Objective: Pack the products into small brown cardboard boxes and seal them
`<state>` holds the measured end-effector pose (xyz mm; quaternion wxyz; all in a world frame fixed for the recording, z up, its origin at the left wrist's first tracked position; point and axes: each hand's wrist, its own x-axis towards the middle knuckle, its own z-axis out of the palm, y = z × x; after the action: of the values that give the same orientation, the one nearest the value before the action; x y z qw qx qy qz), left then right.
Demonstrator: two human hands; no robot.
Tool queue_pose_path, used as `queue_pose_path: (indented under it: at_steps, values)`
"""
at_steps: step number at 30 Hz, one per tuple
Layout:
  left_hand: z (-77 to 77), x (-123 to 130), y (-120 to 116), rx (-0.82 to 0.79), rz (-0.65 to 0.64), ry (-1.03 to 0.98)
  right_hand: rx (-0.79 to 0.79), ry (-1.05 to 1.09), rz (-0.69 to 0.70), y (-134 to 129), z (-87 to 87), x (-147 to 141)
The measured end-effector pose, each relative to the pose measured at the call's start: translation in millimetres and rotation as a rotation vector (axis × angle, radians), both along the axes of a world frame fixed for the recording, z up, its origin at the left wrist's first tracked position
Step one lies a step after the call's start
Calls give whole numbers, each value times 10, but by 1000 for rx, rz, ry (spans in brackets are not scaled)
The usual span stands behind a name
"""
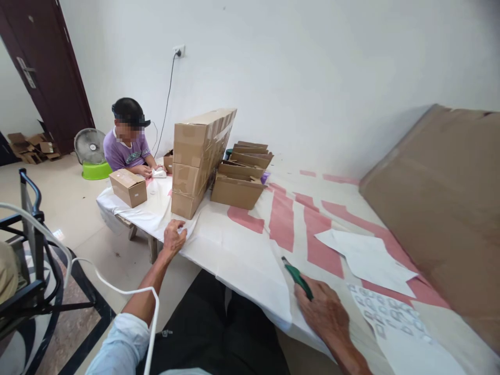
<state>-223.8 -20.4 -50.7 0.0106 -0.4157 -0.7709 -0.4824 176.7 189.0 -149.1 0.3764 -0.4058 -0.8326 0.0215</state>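
Note:
My right hand point(322, 307) is closed round a green-handled utility knife point(299, 280) near the table's front edge, its tip pointing up and left over the cloth. At the table's near left edge is my left hand point(175, 237), fingers curled and apart, with nothing seen in it. Just beyond that hand stands a stack of taped cardboard boxes point(189, 166). Right of the stack, several open cardboard boxes point(238, 190) sit in a row. White paper sheets point(367, 255) and a sheet of printed labels point(390, 312) lie beyond and right of my right hand.
A person in a purple shirt point(127, 151) handles a small white item at the table's far left, beside a closed box point(128, 187). A large cardboard box point(441, 208) stands at right. A white cable point(113, 284) crosses my left arm.

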Motion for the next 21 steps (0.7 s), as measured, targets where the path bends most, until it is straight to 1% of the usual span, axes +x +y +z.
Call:
queue_pose_path:
  at_steps: [3,6,9,13,15,17,19,21]
  values:
    - [115,-285,-123,-8,102,7,-5,-11,-6,0,-2,11]
    - [266,-590,-236,-12,214,19,-15,-23,-6,-4,-3,18]
    - [457,-933,-342,-7,339,32,-21,-25,-17,-18,2,15]
    - [763,-1451,-445,-34,493,18,-41,-19,-47,-30,10,8]
    - [919,-1712,-467,-86,522,-5,-54,-26,-46,-26,5,12]
    - [1052,-1944,-472,-157,512,-30,-61,-40,-48,-18,-7,21]
    - [1143,-2125,-467,-229,484,-48,-63,-56,-56,-9,-22,34]
    - [1184,-2241,-462,-290,452,-50,-68,-68,-57,-2,-33,46]
